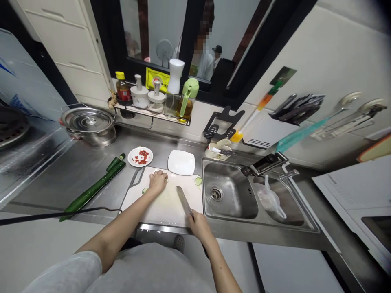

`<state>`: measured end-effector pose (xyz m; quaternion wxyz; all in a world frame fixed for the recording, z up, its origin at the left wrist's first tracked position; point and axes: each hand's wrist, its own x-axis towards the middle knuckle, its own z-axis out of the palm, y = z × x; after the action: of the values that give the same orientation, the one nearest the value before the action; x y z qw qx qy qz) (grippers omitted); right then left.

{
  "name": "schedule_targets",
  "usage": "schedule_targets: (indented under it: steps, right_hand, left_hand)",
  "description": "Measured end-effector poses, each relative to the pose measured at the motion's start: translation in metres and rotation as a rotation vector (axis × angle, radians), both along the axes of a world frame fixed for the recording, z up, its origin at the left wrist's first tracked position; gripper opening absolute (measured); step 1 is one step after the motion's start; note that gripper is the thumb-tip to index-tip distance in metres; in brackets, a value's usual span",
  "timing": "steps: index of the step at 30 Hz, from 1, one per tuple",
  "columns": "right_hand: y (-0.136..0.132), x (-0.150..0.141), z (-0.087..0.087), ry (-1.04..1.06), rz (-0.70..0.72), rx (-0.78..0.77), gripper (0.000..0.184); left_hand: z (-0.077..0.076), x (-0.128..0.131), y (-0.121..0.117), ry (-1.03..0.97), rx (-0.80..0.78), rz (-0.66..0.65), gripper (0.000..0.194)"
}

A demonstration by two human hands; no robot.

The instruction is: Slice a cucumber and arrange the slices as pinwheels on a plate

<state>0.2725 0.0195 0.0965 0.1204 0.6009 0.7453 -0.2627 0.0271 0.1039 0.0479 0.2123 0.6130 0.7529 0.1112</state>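
Note:
On the white cutting board (161,213), my left hand (158,181) rests near the far edge with its fingers curled down. A small pale bit shows by its fingertips, too small to name. My right hand (200,226) is closed around the handle of a kitchen knife (184,200). The blade points away from me over the board, a short way right of my left hand. One cucumber slice (198,180) lies at the board's right edge, and another green-rimmed piece (145,190) sits partly beside my left wrist.
Left of the board lie a long cucumber (94,189) and shorter cut pieces (113,164). Behind it stand a plate of chopped red bits (140,156) and a white dish (181,162). A double sink (226,191) adjoins on the right. A lidded pot (91,126) stands back left.

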Motion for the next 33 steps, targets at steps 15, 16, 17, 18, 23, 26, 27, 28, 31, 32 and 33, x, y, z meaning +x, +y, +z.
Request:
schedule_targets:
  steps: [15, 16, 17, 18, 23, 26, 27, 28, 31, 32, 33]
  right_hand:
    - [0.001, -0.004, 0.001, 0.043, -0.022, 0.067, 0.024]
    - [0.001, -0.004, 0.001, 0.044, -0.021, 0.067, 0.024]
    - [0.001, -0.003, 0.000, 0.046, -0.021, 0.066, 0.024]
    - [0.000, -0.003, 0.000, 0.048, -0.021, 0.066, 0.024]
    - [-0.001, -0.003, -0.003, 0.066, -0.020, 0.062, 0.024]
    - [-0.002, -0.005, -0.003, 0.062, -0.009, 0.060, 0.024]
    - [-0.002, -0.006, -0.003, 0.062, -0.005, 0.061, 0.024]
    - [-0.002, -0.007, -0.003, 0.063, -0.002, 0.064, 0.025]
    - [-0.003, -0.008, -0.003, 0.064, 0.005, 0.069, 0.026]
    - [-0.004, -0.008, -0.004, 0.064, 0.005, 0.069, 0.026]
    - [-0.004, -0.008, -0.004, 0.063, 0.005, 0.068, 0.026]
  left_hand:
    - [0.017, 0.001, -0.015, -0.147, -0.023, 0.025, 0.026]
    - [0.018, 0.000, -0.019, -0.166, -0.056, 0.016, 0.027]
    - [0.019, -0.002, -0.024, -0.180, -0.097, 0.000, 0.027]
    - [0.018, -0.005, -0.029, -0.187, -0.141, -0.023, 0.027]
    - [0.014, -0.014, -0.045, -0.133, -0.271, -0.195, 0.027]
    - [0.013, -0.015, -0.047, -0.058, -0.201, -0.312, 0.028]
    - [0.012, -0.015, -0.047, -0.034, -0.169, -0.349, 0.028]
    - [0.012, -0.014, -0.047, -0.014, -0.140, -0.381, 0.028]
    - [0.011, -0.012, -0.049, 0.028, -0.079, -0.444, 0.032]
    - [0.011, -0.011, -0.050, 0.036, -0.061, -0.459, 0.033]
    - [0.011, -0.011, -0.051, 0.044, -0.046, -0.471, 0.034]
